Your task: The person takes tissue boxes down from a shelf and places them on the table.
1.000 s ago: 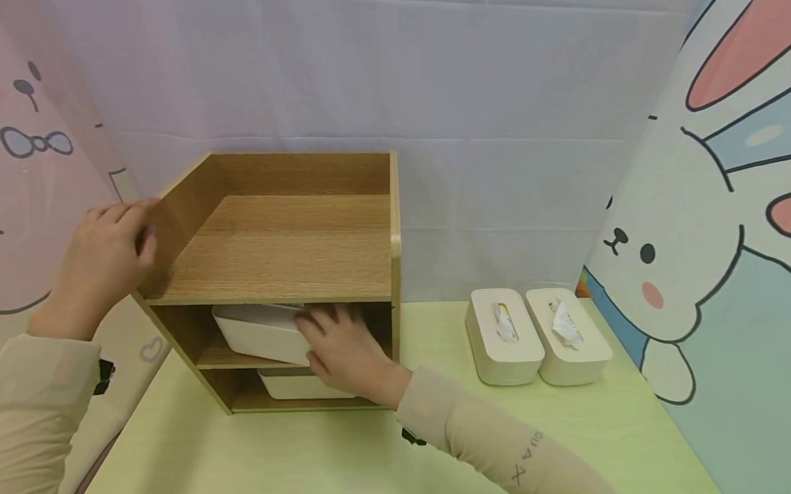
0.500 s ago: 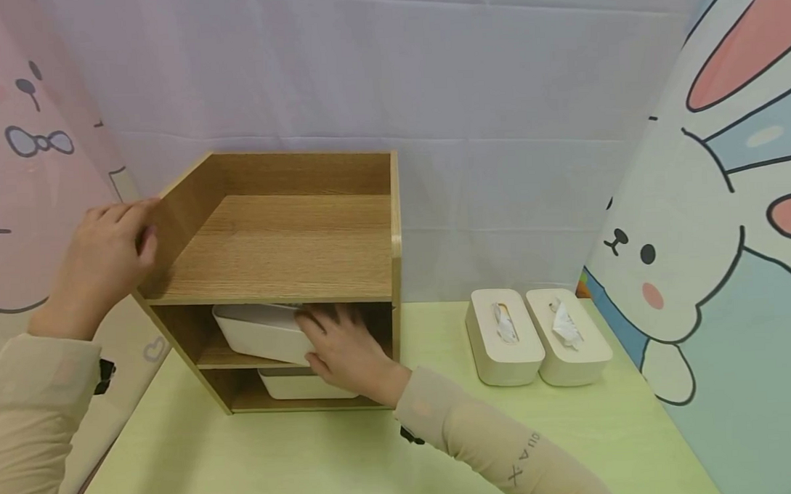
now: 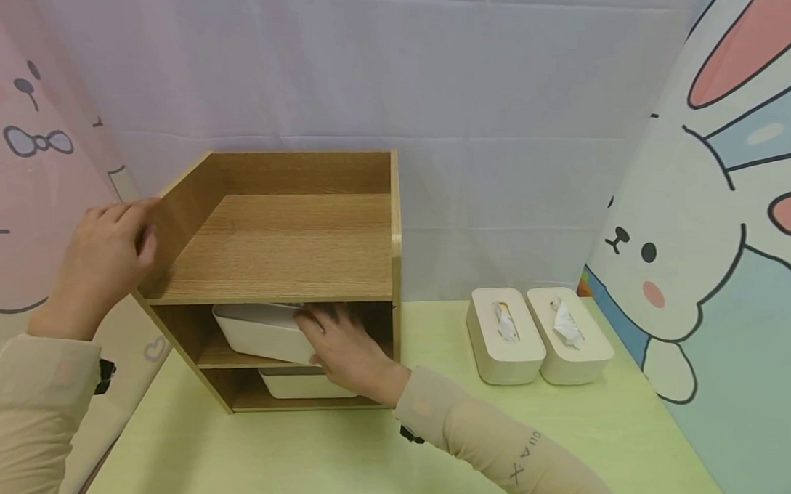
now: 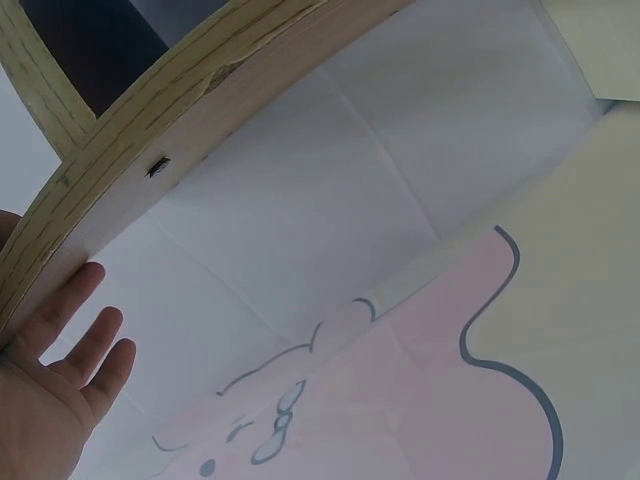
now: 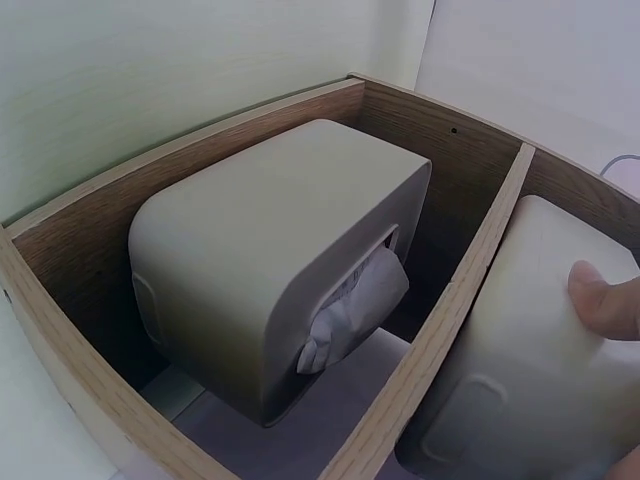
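A wooden shelf unit (image 3: 278, 244) stands on the table. My left hand (image 3: 111, 250) holds the upper edge of its left side panel; in the left wrist view several fingers (image 4: 85, 330) lie along the panel's outer face. In the middle compartment a white tissue box (image 3: 261, 335) sits tilted, its left end higher. My right hand (image 3: 347, 350) grips this box near its right end, fingers reaching over the top under the upper board. The right wrist view shows the thumb (image 5: 605, 300) pressed to the box's front. Below it, another tissue box (image 5: 250, 230) with tissue poking out lies in the bottom compartment.
Two more white tissue boxes, one on the left (image 3: 505, 338) and one on the right (image 3: 569, 335), stand side by side on the pale green table (image 3: 298, 461), right of the shelf. A pale curtain (image 3: 495, 91) hangs behind, with cartoon-printed panels at both sides.
My right thumb has shifted slightly on the front of the tilted tissue box. Both arms, the shelf and the boxes look otherwise the same.
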`<state>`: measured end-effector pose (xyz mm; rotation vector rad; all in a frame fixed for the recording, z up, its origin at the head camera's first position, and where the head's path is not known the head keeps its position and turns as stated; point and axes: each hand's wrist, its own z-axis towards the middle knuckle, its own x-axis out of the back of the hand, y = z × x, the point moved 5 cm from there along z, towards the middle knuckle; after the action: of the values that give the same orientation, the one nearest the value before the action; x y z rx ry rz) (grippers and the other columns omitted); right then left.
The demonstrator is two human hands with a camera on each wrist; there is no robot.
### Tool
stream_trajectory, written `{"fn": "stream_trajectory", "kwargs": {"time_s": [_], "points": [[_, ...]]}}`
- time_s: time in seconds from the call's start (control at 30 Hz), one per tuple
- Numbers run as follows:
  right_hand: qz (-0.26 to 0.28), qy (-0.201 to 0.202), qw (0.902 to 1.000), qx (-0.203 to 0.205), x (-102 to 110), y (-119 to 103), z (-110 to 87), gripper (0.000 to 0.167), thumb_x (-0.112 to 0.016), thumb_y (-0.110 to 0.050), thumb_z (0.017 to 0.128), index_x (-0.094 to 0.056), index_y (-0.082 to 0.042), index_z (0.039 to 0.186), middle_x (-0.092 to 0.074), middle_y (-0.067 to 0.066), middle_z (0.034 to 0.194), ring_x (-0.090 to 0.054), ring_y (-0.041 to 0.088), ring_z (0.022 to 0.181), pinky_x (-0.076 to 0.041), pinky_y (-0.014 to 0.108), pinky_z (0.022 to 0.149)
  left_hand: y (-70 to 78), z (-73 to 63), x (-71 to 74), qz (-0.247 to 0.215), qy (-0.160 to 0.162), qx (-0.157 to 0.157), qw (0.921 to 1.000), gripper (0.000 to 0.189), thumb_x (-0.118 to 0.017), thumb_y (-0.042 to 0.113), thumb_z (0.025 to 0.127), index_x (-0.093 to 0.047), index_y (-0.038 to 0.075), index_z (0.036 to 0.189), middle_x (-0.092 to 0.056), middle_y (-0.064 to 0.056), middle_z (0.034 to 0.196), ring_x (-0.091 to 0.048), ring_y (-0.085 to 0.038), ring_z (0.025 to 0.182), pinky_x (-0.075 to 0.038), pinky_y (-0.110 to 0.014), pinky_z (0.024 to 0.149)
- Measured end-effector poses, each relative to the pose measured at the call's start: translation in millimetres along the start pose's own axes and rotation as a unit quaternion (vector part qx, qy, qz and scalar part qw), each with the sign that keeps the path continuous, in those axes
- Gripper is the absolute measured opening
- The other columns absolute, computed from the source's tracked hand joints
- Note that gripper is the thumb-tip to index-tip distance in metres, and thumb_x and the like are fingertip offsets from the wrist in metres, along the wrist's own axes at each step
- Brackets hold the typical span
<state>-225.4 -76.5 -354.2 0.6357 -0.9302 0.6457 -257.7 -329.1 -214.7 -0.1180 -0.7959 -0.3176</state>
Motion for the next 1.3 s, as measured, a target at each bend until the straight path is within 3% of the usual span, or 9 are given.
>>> {"fn": "stream_trajectory", "kwargs": {"time_s": [0.53,0.9,1.17,1.3], "points": [[0.049,0.001,0.9987,0.014,6.2,2.2,-6.5,0.061,-0.067,-0.024,0.081,-0.034,-0.018,0.133,-0.041,0.008,0.134,-0.049,0.031,0.115,-0.05,0.039,0.092,-0.9,0.7,-0.5,-0.005,-0.003,0.005,1.0,0.036,-0.046,0.003,0.084,-0.053,-0.006,0.118,-0.056,-0.031,0.111,-0.045,-0.048,0.101,-0.033,-0.054,0.093],[0.067,-0.022,0.9971,0.028,5.3,2.6,-14.0,0.066,-0.064,-0.022,0.084,-0.029,-0.019,0.14,-0.036,0.011,0.137,-0.047,0.034,0.117,-0.053,0.04,0.087,0.2,0.6,-0.3,-0.003,0.009,-0.002,0.9999,0.035,-0.048,0.002,0.083,-0.054,-0.006,0.117,-0.057,-0.031,0.11,-0.047,-0.048,0.099,-0.034,-0.054,0.092],[0.078,-0.015,0.9958,0.044,10.0,0.9,-19.3,0.065,-0.065,-0.021,0.083,-0.032,-0.019,0.139,-0.035,0.014,0.138,-0.044,0.036,0.118,-0.053,0.041,0.087,-0.3,0.3,-0.5,-0.005,0.018,-0.007,0.9998,0.035,-0.047,0.002,0.083,-0.054,-0.007,0.116,-0.057,-0.031,0.108,-0.046,-0.049,0.097,-0.034,-0.055,0.09],[0.068,0.003,0.9959,0.059,12.3,-0.2,-22.2,0.062,-0.065,-0.022,0.083,-0.035,-0.019,0.137,-0.037,0.013,0.136,-0.041,0.033,0.121,-0.049,0.04,0.094,0.3,0.2,-0.1,-0.005,0.019,-0.008,0.9998,0.035,-0.047,0.002,0.083,-0.054,-0.007,0.116,-0.057,-0.03,0.108,-0.046,-0.048,0.098,-0.034,-0.054,0.091]]}}
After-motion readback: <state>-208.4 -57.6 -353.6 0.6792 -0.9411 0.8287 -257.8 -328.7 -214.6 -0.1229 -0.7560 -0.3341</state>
